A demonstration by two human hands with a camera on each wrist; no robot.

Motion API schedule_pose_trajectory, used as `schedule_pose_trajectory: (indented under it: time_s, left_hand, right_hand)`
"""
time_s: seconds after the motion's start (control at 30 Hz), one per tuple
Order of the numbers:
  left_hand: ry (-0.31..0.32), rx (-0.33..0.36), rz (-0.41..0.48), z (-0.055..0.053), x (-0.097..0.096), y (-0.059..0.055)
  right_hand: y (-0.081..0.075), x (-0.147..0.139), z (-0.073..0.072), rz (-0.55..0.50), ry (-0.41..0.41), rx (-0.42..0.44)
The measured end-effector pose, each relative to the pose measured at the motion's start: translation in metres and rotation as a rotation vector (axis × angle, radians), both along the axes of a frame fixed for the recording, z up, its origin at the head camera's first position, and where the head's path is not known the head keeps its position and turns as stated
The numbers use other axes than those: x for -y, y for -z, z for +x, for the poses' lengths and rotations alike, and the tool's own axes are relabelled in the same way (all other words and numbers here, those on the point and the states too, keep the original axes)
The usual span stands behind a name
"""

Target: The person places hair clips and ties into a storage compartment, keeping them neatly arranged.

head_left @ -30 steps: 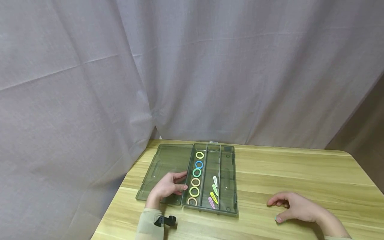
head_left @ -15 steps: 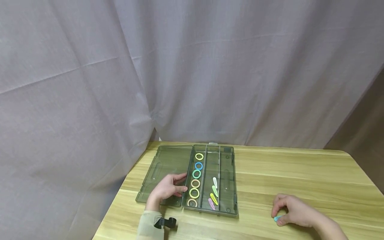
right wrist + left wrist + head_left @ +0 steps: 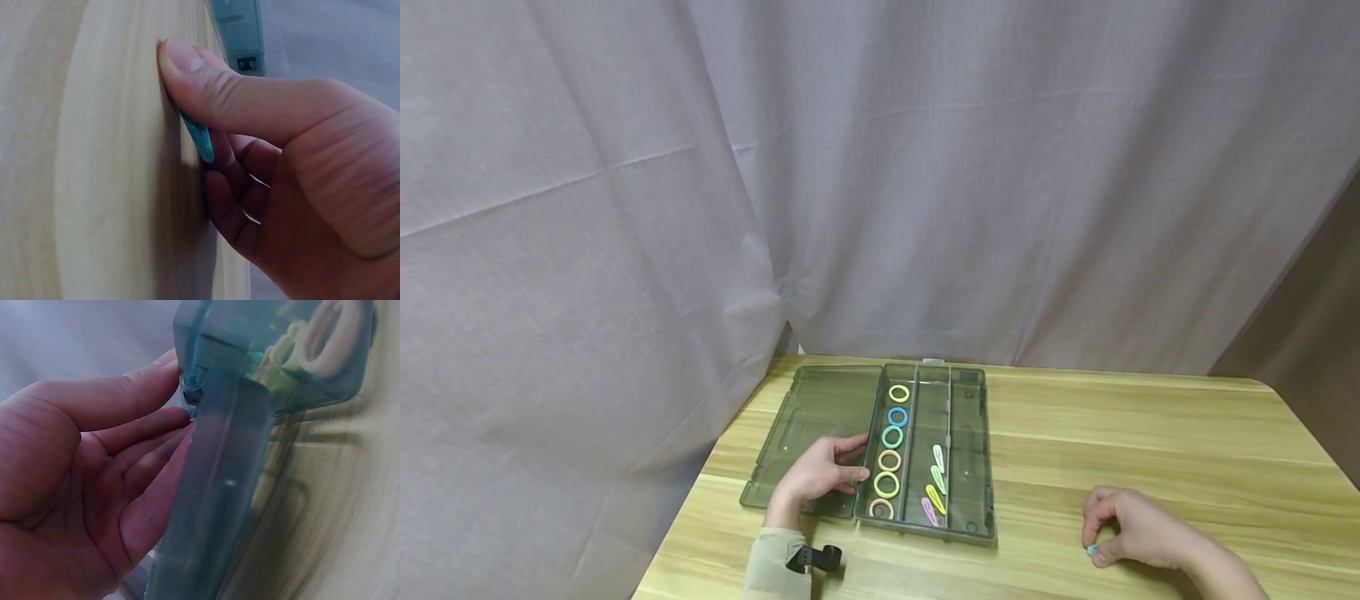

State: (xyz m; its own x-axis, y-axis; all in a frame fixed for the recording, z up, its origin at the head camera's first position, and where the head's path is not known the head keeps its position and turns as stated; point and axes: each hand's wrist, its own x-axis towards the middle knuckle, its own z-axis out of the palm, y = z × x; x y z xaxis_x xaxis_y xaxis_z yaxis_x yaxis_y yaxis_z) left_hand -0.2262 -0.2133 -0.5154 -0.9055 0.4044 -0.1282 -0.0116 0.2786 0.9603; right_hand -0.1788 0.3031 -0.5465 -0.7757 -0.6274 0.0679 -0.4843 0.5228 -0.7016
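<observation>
A dark translucent plastic box (image 3: 925, 528) lies opened on the table, its lid (image 3: 820, 400) folded flat to the left. My left hand (image 3: 817, 468) grips the hinge side between box and lid, thumb at the box wall (image 3: 219, 331) and fingers by the lid. Down the left compartment runs a row of several hair ties (image 3: 886, 484) in yellow, blue, green and peach. The middle compartment holds several snap hair clips, including a yellow one (image 3: 936, 499) and a pink one (image 3: 929, 511). Right of the box, my right hand (image 3: 1131, 529) pinches a turquoise snap hair clip (image 3: 201, 140) low at the tabletop.
The wooden table (image 3: 1120, 442) extends to the right of the box. A grey curtain (image 3: 910, 208) hangs behind and along the left. On my left sleeve (image 3: 767, 558) sits a black wrist camera (image 3: 820, 557).
My right hand's fingers have closed from a spread pose onto the turquoise hair clip, which lay near the thumb. The left hand has kept its hold on the box.
</observation>
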Motion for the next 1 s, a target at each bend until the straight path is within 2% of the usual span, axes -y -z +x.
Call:
schedule_pose_trajectory:
  time_s: [0.2, 0.37, 0.5, 0.73, 1.0]
  left_hand:
    - [-0.003, -0.004, -0.008, 0.0, -0.001, 0.0]
    - [-0.005, -0.003, -0.008, 0.0, -0.001, 0.0]
    - [-0.003, -0.004, -0.007, 0.0, 0.0, 0.0]
    - [-0.001, -0.01, -0.002, -0.001, 0.0, -0.001]
    - [-0.002, -0.005, -0.008, 0.001, -0.001, -0.001]
  right_hand:
    - [-0.004, 0.001, -0.003, 0.003, -0.009, 0.03]
    - [-0.006, 0.002, -0.007, -0.06, -0.033, 0.112]
    - [-0.007, 0.006, -0.01, -0.087, -0.021, 0.139]
    - [-0.017, 0.026, -0.019, -0.102, 0.027, 0.061]
    - [-0.033, 0.062, -0.036, -0.087, 0.127, -0.047]
